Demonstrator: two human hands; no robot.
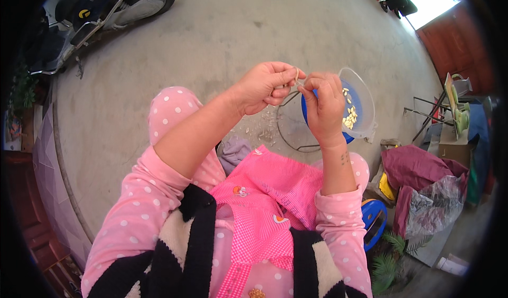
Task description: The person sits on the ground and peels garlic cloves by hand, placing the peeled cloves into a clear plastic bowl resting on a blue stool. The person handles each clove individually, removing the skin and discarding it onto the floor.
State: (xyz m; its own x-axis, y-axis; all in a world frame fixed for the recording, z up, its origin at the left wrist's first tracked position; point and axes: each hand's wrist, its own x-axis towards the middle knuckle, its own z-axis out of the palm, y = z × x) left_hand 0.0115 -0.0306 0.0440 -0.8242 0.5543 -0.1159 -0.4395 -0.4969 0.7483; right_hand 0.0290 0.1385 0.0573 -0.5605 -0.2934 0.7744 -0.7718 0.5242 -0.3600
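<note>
My left hand (273, 83) pinches a small, pale, curved piece (297, 75) between thumb and forefinger. Right beside it, my right hand (326, 101) has thumb and fingertips closed on a thin whitish bit at the lower end of that piece. Below and behind my right hand is a clear plastic tub (371, 107) holding several pale pieces (350, 119) that look like peeled cloves or kernels. The tub rests on a round blue surface (349, 138), apparently a stool top, partly hidden by my right hand and wrist.
A dark metal ring frame (279, 129) stands by the blue surface, with pale scraps (260, 127) scattered on the concrete floor. A pink checked apron (274, 191) covers my lap. A motorcycle (107, 16) is at upper left; maroon cloth (416, 165) and a blue plastic stool (375, 222) lie right.
</note>
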